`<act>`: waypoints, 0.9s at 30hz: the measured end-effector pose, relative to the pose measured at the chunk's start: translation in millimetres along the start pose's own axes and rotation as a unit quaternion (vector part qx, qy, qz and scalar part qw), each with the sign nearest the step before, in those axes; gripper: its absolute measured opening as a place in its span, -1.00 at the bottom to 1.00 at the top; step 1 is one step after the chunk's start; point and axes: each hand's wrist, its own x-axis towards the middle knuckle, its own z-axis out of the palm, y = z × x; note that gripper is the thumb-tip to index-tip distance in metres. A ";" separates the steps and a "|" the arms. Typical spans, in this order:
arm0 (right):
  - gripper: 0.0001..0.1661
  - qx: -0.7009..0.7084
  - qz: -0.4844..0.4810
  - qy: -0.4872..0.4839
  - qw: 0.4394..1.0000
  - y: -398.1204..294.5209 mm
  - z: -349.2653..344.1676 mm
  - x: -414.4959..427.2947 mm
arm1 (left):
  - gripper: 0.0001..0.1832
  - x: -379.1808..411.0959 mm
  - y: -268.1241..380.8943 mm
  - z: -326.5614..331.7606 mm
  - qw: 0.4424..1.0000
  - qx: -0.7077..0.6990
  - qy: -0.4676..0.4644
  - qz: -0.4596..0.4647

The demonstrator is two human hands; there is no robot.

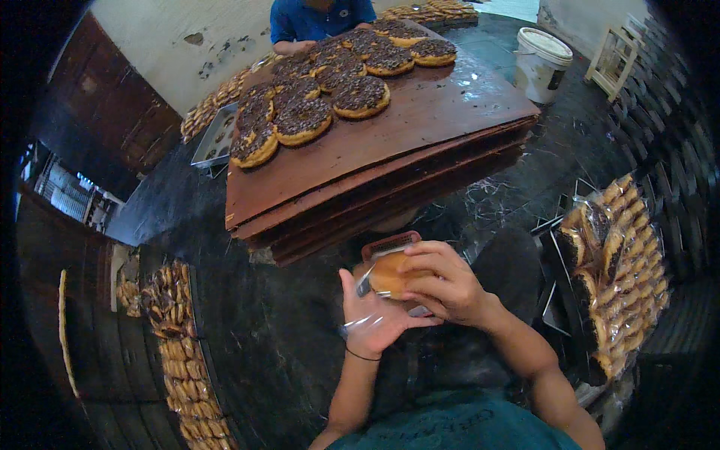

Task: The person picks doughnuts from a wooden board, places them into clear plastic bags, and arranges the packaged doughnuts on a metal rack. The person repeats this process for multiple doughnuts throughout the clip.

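Note:
My right hand point(447, 284) grips a round, golden-brown bun point(388, 273) from above, with the fingers curled over its right side. Under the bun my left hand point(374, 320) is turned palm up, its thumb spread to the left. Clear plastic film point(363, 325), apparently a bag, lies across the left palm and wrist and shows again by the bun's left edge. The bun hides most of my left fingers. Just beyond the hands a small red-brown plastic basket point(391, 244) is partly visible.
Ahead, chocolate-topped ring breads point(363, 97) cover part of a stack of brown boards point(427, 124). A person in blue point(320, 25) sits behind it. Bagged breads point(624, 281) are piled at right, more packed breads point(191, 388) at left. A white bucket point(540, 64) stands far right.

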 end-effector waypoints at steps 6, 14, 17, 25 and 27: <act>-0.96 0.164 0.317 0.115 0.927 -19.3 -24.0 -14.1 | -0.55 2.1 -23.5 -17.4 0.847 0.427 0.214 0.233; -0.94 0.435 0.510 0.361 0.648 -7.1 -16.1 -133.4 | -0.87 9.3 -47.6 -51.9 0.905 0.378 0.182 0.074; -0.94 0.311 0.497 0.294 0.754 -3.7 -11.9 -137.7 | -0.84 9.9 -57.5 -58.4 0.853 0.447 0.210 0.170; -0.88 0.190 0.429 0.122 0.874 12.8 -16.5 -130.3 | -0.77 9.4 -49.2 -46.5 0.703 0.647 0.232 0.183; -0.86 0.253 0.449 0.178 0.838 11.9 -9.9 -134.2 | -0.73 9.2 -52.0 -51.4 0.723 0.622 0.226 0.198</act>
